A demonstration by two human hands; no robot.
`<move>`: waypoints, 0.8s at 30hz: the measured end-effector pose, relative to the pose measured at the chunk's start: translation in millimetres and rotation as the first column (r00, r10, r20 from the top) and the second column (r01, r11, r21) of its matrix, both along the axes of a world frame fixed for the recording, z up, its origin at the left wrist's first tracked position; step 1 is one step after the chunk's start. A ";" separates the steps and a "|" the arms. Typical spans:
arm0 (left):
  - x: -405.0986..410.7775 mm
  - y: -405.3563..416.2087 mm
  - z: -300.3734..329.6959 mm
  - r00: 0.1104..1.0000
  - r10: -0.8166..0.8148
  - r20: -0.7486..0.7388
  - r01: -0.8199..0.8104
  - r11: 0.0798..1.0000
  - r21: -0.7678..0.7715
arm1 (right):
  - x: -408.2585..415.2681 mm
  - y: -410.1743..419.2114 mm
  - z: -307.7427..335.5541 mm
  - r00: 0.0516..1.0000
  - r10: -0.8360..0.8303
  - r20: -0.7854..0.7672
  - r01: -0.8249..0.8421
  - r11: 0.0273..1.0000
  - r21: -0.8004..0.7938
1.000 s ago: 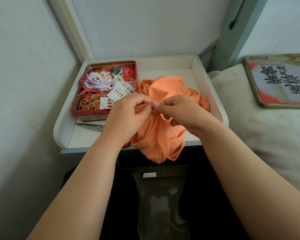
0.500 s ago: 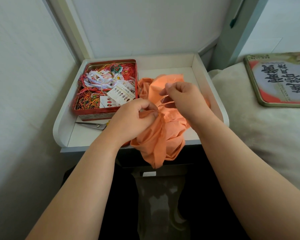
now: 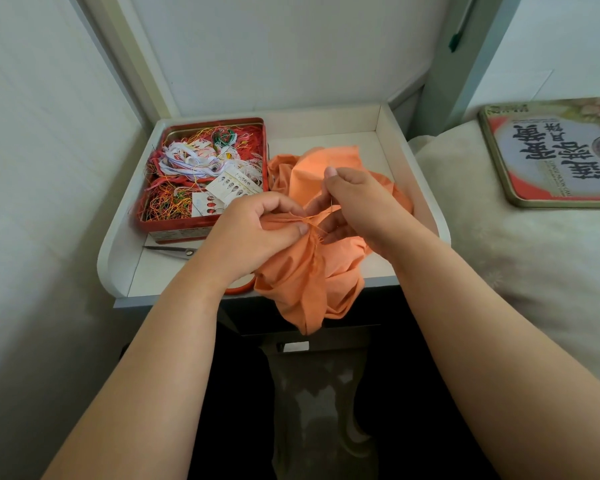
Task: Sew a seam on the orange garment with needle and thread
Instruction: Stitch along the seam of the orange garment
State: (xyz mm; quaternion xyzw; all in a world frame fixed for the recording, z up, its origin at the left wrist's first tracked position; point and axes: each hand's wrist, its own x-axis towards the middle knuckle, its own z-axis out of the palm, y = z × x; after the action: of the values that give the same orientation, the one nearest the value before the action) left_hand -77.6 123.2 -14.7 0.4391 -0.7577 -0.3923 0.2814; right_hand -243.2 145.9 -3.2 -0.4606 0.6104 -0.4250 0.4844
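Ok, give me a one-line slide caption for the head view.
Left hand pinches the orange garment while the right hand draws thread, beside a red tin of tangled threads.

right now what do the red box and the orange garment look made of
Red box: likely painted metal tin, judging by its thin rolled rim and slight sheen. Orange garment: thin woven cloth, matte, creasing and bunching softly where it hangs off the tray; the fibre can't be told.
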 end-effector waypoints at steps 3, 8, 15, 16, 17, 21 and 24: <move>-0.7 -0.4 -0.9 1.000 0.012 0.017 -0.011 1.000 -0.026 | 0.3 1.3 0.6 0.996 -0.009 0.090 0.005 0.999 0.050; -2.3 -0.4 -1.0 0.999 0.010 -0.038 -0.012 0.999 -0.045 | -2.0 1.5 2.3 0.974 -0.032 0.226 0.021 0.998 0.052; -4.3 0.3 -2.5 0.998 -0.055 -0.026 0.057 0.996 0.069 | -8.4 0.0 2.3 0.911 -0.050 0.410 0.036 0.998 0.042; -4.4 0.7 -2.1 0.997 -0.076 -0.032 0.079 0.992 0.097 | -9.3 -0.5 1.9 0.904 -0.048 0.424 0.034 0.999 0.041; -4.5 1.0 -1.9 0.995 -0.095 -0.042 0.100 0.987 0.123 | -10.1 -0.7 1.8 0.901 -0.044 0.431 0.030 0.999 0.039; -7.0 3.6 -0.7 0.994 -0.087 -0.069 0.096 0.986 0.139 | -10.7 1.2 4.3 0.900 0.001 0.437 -0.007 1.000 0.012; -9.3 4.6 -0.8 0.999 0.007 -0.053 -0.002 0.995 0.097 | -7.8 3.4 5.9 0.945 0.050 0.322 -0.029 0.997 -0.070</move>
State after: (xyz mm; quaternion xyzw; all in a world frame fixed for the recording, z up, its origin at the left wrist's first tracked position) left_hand -86.9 127.8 -15.5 0.4435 -0.7290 -0.4394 0.2807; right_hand -251.1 149.3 2.7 -0.4123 0.4993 -0.5045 0.5712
